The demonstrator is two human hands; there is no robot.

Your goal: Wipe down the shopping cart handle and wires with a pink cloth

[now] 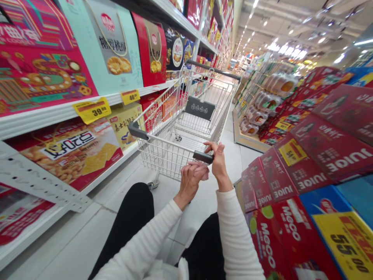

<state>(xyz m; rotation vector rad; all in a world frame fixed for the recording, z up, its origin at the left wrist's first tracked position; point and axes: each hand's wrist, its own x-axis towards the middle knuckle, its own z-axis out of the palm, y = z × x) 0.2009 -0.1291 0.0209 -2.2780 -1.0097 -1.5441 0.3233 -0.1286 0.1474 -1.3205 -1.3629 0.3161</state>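
Note:
An empty wire shopping cart (163, 149) stands ahead of me in the aisle, with dark grey bumpers on its near corners. My left hand (189, 179) is closed on a crumpled pink cloth (204, 171), just below the near right corner bumper (203, 156). Curled around that same corner is my right hand (219, 163), its fingers over the wire rim. The cart's push handle (212, 71) is at the far end, with a black panel (199, 108) below it.
Shelves (52, 105) of boxed biscuits run along the left, carrying yellow price tags (94, 110). Stacked red juice cartons (317, 146) line the right side close to my arm. Beyond them stands a low display (256, 144) with packs of bottles. White floor tiles (116, 210) lie underfoot.

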